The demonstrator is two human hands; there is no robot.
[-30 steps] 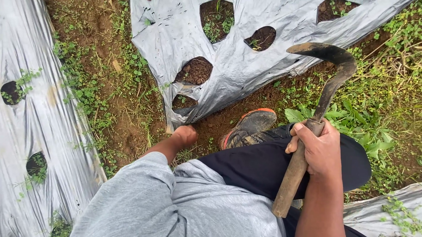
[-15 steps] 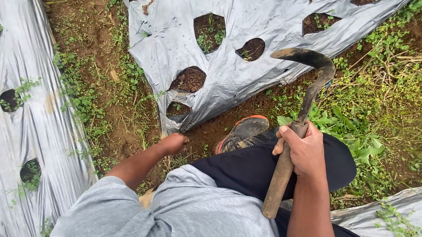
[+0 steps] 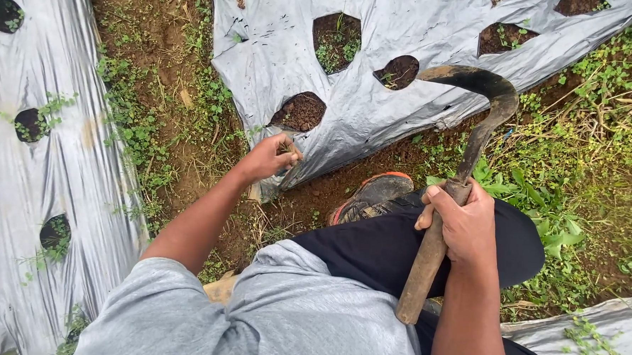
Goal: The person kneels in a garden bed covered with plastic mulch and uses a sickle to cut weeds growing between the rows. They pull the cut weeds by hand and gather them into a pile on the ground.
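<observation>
Head view: left hand pinches small weed tuft at edge of silver plastic mulch sheet, beside its planting hole. Right hand, grip clenched, holds rusty curved sickle with wooden handle upright above knee, blade away from body.
</observation>
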